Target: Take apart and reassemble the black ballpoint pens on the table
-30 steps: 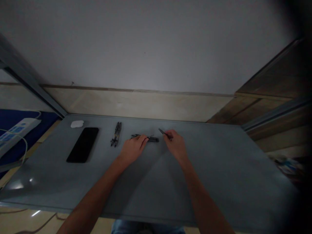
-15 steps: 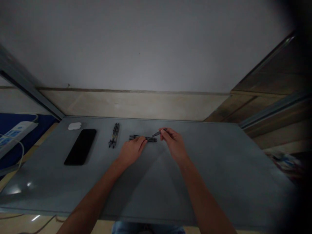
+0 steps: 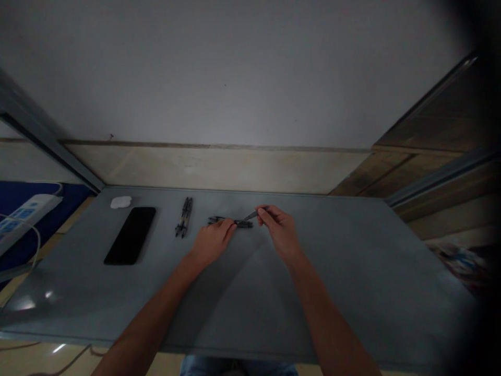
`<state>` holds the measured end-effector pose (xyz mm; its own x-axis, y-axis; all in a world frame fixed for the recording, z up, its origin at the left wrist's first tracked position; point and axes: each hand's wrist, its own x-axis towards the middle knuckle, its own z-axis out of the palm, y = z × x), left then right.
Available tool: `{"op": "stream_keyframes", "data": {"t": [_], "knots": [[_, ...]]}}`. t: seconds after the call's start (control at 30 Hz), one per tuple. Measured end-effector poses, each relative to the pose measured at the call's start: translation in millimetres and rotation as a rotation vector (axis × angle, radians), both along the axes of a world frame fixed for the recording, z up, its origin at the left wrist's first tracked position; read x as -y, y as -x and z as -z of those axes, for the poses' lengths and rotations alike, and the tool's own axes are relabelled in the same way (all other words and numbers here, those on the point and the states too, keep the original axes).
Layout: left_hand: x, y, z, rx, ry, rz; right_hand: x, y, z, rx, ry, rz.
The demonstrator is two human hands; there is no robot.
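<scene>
We record denim-clad legs (image 3: pixel 238 366) just below the near edge of the grey tabletop (image 3: pixel 352 282), with both forearms reaching over that edge toward its centre. The left hand (image 3: pixel 212 242) is curled narrowly over a slim dark implement (image 3: pixel 243 224), which lies roughly parallel to the far edge; its exact type cannot be resolved. The right hand (image 3: pixel 282 232) holds a slender pointed tool (image 3: pixel 252 214) in a narrow pinch between thumb and fingers, with its tip directed left, just beside the implement. We judge the set-up sound: the left hand steadies the implement against the surface, while the short grip on the tool favours fine control. Both should stay low and steady. Farther left, a second slim dark implement (image 3: pixel 183 216) lies untouched, angled toward the far edge. Beyond it, near the far left corner, are a black smartphone (image 3: pixel 130 235), face up, and a small white case (image 3: pixel 121 202), apparently for earbuds. It is the only container we identify; it appears shut, and its contents cannot be seen. Off the left edge, a white power strip (image 3: pixel 25 215) rests on blue fabric (image 3: pixel 23 197).
</scene>
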<state>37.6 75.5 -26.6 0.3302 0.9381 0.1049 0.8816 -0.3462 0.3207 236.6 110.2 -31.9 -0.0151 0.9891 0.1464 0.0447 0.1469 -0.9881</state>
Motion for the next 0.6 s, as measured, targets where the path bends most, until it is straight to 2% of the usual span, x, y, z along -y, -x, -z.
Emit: {"op": "stream_keyframes", "data": {"t": [0.37,0.6], "knots": [[1.0,0.0,-2.4,0.022,-0.015,0.015,4.2,10.6,-1.6,0.014,0.075,-0.066],[2.6,-1.6,2.9,0.029,-0.026,0.036,7.9,16.7,3.9,0.079,0.120,-0.293]]}}
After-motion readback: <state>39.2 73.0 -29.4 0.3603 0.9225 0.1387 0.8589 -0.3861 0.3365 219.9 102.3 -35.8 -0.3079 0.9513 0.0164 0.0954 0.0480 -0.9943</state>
